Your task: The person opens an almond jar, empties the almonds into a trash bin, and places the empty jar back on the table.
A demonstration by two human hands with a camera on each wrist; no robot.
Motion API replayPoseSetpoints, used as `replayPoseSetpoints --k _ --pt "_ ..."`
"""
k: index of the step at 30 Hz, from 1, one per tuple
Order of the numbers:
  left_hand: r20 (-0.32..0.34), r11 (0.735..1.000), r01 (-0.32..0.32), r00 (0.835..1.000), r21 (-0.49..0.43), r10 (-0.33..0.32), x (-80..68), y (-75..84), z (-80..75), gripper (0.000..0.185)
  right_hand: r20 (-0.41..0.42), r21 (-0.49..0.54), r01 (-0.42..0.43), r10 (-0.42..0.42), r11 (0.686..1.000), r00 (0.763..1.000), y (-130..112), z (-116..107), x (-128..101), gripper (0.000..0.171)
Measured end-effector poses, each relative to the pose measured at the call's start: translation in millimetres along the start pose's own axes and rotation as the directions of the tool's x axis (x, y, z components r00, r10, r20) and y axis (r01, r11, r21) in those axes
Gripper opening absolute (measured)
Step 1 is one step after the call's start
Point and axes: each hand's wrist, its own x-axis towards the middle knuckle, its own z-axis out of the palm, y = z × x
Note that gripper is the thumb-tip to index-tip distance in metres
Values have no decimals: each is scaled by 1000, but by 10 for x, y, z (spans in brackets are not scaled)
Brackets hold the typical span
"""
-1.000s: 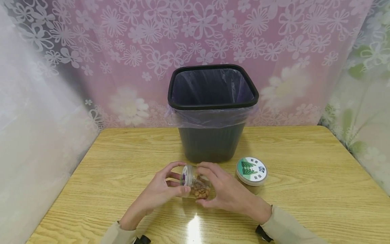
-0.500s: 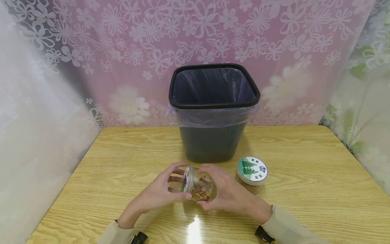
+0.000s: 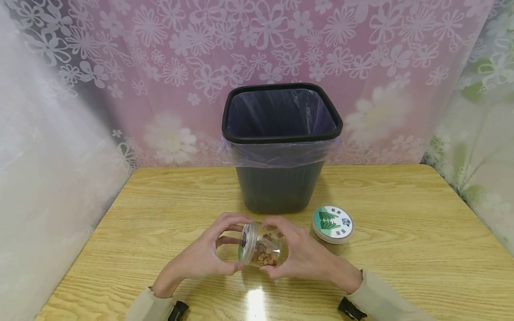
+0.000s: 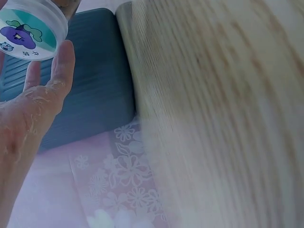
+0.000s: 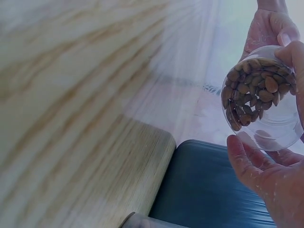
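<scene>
A clear jar of almonds [image 3: 268, 252] is tipped on its side between my two hands, above the table. Its lid [image 3: 246, 243] faces left; in the left wrist view the lid label [image 4: 23, 34] bears a purple cartoon vegetable. Around the lid's rim curl the fingers and thumb of my left hand [image 3: 202, 254]. My right hand [image 3: 305, 254] grips the jar body, thumb below and fingers above. The right wrist view shows the almonds [image 5: 256, 88] through the clear jar, with the right hand [image 5: 275, 190] around it.
A second jar with a green and white lid [image 3: 332, 224] stands upright just right of my right hand. Behind the hands is a dark bin [image 3: 281, 189] with a purple liner. The wooden table [image 3: 132, 232] reaches a floral curtain [image 3: 180, 67] at the back.
The jar has tilted and turned a little, and the almonds have shifted inside. My left thumb has moved down to the lid's lower edge. The bin and second jar stay put.
</scene>
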Motion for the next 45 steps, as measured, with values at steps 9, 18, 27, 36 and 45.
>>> replayPoseSetpoints --k 9,18,27,36,45 --pt "-7 1000 18 1000 -7 -18 1 -27 4 84 19 12 -14 13 1000 1000 12 11 -2 86" --pt "-27 995 101 994 2 -101 34 -66 1 83 70 -75 -80 85 994 994 13 36 40 83" --pt "-53 989 144 988 24 -142 43 -74 21 83 91 -89 -80 88 993 992 59 58 64 82" --pt "-42 977 214 976 15 -213 48 -61 19 81 120 -32 -83 87 996 989 82 63 70 78" --pt "-46 971 236 971 29 -235 46 -53 1 77 135 -50 -56 62 997 989 117 31 65 74"
